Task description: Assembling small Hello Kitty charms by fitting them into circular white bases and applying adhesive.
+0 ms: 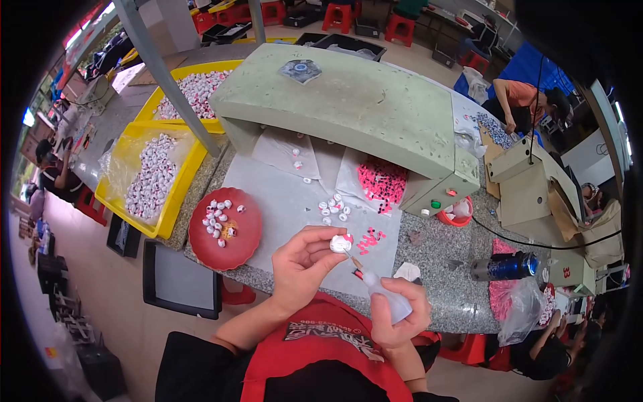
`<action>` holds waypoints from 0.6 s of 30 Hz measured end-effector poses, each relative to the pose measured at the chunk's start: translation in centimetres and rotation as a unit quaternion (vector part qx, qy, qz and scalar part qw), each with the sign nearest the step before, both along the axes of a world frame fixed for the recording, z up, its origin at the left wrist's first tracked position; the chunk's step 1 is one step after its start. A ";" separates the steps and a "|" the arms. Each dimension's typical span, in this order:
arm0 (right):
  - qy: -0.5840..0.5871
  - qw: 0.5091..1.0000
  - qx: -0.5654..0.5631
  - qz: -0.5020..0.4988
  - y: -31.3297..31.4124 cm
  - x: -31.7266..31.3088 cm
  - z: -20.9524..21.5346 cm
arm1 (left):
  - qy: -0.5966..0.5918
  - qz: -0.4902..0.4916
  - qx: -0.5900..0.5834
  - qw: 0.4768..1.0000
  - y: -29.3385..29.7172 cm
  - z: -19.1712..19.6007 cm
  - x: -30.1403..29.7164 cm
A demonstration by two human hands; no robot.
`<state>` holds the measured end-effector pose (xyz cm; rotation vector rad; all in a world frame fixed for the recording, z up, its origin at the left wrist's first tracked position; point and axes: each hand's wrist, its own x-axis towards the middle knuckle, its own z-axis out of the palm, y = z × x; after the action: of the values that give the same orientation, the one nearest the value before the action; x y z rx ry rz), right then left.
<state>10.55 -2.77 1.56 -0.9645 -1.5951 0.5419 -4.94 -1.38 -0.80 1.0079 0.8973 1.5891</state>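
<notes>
Between the thumb and fingers of my left hand [300,262] is a small round white piece [339,244] with a pink patch on it. My right hand [404,315] grips a translucent squeeze bottle [391,301], its thin nozzle pointing up at the white piece; whether the tip touches it I cannot tell. Just beyond the hands, small pink pieces [370,240] lie scattered on white paper [281,231]. A cluster of white round pieces [333,208] sits a little farther off. To the left, a red scalloped plate [246,251] carries more white pieces.
A pale green hooded machine [362,94] spans the bench, with a pile of pink pieces [382,182] at its opening. Yellow trays [112,201] full of white pieces stand at left. A dark blue bottle [499,268] lies at right near a hanging black cable [536,246]. Other people work nearby.
</notes>
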 end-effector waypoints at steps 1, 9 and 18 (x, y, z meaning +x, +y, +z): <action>-0.003 1.000 0.002 0.005 0.0 0.0 0.0 | 0.000 0.000 -0.001 1.000 0.0 0.0 0.0; -0.012 1.000 0.000 0.004 0.5 -0.2 -0.2 | 0.012 0.003 0.008 1.000 0.1 -0.2 -0.2; -0.033 0.998 0.011 0.043 0.8 -0.2 0.6 | 0.058 0.014 0.028 0.998 0.2 -0.1 -0.3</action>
<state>10.38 -1.92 2.12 -0.9096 -1.7040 0.5550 -5.28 -1.20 -0.86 1.1418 0.9543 1.5984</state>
